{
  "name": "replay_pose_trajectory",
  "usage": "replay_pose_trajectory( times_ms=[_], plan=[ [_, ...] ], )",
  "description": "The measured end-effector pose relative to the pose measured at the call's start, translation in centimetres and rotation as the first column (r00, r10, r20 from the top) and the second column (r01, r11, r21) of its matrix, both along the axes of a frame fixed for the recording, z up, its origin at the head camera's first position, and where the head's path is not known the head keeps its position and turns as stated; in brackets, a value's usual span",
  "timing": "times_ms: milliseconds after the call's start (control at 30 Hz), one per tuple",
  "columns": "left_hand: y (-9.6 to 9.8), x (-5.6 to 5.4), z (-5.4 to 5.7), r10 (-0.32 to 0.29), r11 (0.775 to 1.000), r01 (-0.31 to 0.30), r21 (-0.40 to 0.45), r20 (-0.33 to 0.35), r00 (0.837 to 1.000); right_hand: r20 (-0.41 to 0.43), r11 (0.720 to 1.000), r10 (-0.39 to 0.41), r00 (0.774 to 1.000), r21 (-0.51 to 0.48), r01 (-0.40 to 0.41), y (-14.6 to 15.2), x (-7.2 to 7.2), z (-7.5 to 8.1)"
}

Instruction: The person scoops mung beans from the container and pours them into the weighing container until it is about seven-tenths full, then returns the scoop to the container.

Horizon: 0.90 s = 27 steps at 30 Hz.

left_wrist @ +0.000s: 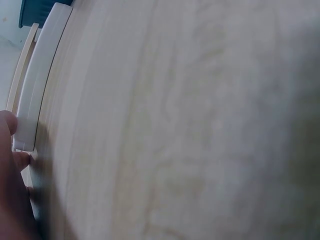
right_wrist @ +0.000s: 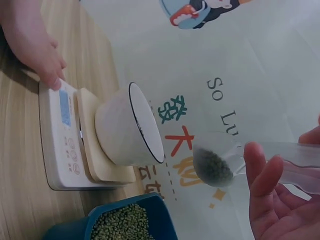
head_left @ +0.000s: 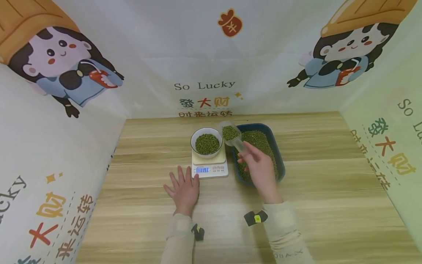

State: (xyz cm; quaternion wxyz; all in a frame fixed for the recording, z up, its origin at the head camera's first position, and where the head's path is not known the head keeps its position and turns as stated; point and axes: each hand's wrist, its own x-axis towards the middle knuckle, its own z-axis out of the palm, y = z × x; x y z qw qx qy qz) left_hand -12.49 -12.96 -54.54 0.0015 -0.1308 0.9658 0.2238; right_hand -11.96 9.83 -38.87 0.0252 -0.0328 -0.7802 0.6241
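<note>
My right hand point(head_left: 260, 167) grips the handle of a clear plastic scoop point(head_left: 239, 145) loaded with green mung beans point(head_left: 230, 133). The scoop is held up beside the rim of a white bowl point(head_left: 215, 154), between it and a blue bin. More mung beans lie in the bowl, which sits on a kitchen scale point(head_left: 211, 175) whose display reads about 119.3. Spread flat on the table, my left hand point(head_left: 185, 192) has its thumb at the scale's front left corner. In the right wrist view the scoop point(right_wrist: 215, 165) hangs level with the bowl's rim.
A dark blue bin point(head_left: 280, 163) of mung beans stands right of the scale, below my right forearm. The wood-grain table point(head_left: 138, 205) meets a printed cloth backdrop point(head_left: 148, 73) behind and at both sides. A black band with a camera sits on each wrist.
</note>
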Motion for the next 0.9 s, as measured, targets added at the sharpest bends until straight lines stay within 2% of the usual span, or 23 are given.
replay_pose_trajectory(
  times_ms=[167, 367, 900],
  plan=[
    [0.0, 0.1, -0.1, -0.003, 1.0, 0.003, -0.002, -0.012, 1.0, 0.003, 0.994, 0.037, 0.999, 0.099, -0.038, -0.5, 0.1, -0.1],
    [0.0, 0.1, -0.1, -0.01, 1.0, 0.01, 0.007, -0.018, 1.0, -0.006, 0.974, 0.063, 0.998, 0.218, -0.06, -0.9, 0.1, -0.9],
    [0.0, 0.1, -0.1, -0.004, 1.0, 0.004, -0.004, -0.026, 1.0, -0.033, 0.937, 0.063, 0.997, 0.345, -0.048, -1.6, 0.2, -0.7]
  ],
)
